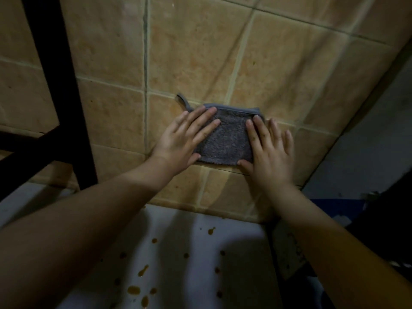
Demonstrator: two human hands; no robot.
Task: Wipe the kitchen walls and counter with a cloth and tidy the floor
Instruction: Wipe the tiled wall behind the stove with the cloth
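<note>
A small grey terry cloth (227,139) with a hanging loop at its upper left lies flat against the tan tiled wall (196,52). My left hand (185,139) presses its left edge with fingers spread. My right hand (270,150) presses its right edge, fingers spread too. Below the wall runs the white counter (236,259), dotted with several brown spills (133,289).
A black frame (66,92) with a crossbar stands against the wall at the left. At the right the tiled wall ends at a corner, with a grey surface (367,152) and dark, unclear objects (379,219) beyond it.
</note>
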